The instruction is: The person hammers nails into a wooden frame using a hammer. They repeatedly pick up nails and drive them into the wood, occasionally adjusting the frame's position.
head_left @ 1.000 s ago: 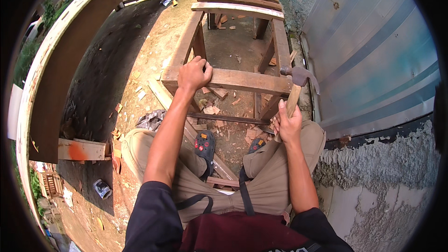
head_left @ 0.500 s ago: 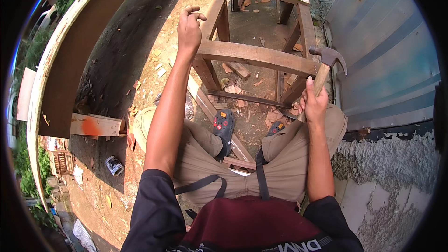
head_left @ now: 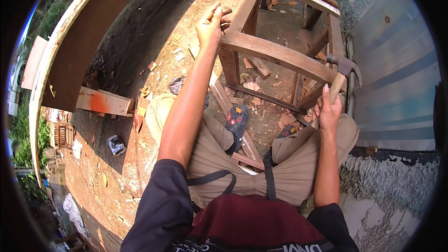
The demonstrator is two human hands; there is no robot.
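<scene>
My right hand [head_left: 328,111] is wrapped round the wooden handle of a claw hammer [head_left: 337,86]. The hammer's metal head is up, over the near right corner of a brown wooden bench frame [head_left: 280,55], its claw pointing right. At the frame's near left corner is my left hand [head_left: 211,28], raised beside the rail with fingers bent and drawn together. Whatever those fingers may pinch is too small to make out. Slats run across the far part of the frame.
Wood offcuts [head_left: 257,66] and chips litter the ground beneath the frame. A long wooden strip [head_left: 220,94] lies by my shoe [head_left: 236,123]. On the right stands a metal sheet wall [head_left: 396,79]. A large board [head_left: 77,42] and a can [head_left: 116,145] are on the left.
The view has shifted, so the bench frame sits farther right in it. My left hand has turned and its fingers have changed pose near the frame's corner. My right hand still grips the hammer.
</scene>
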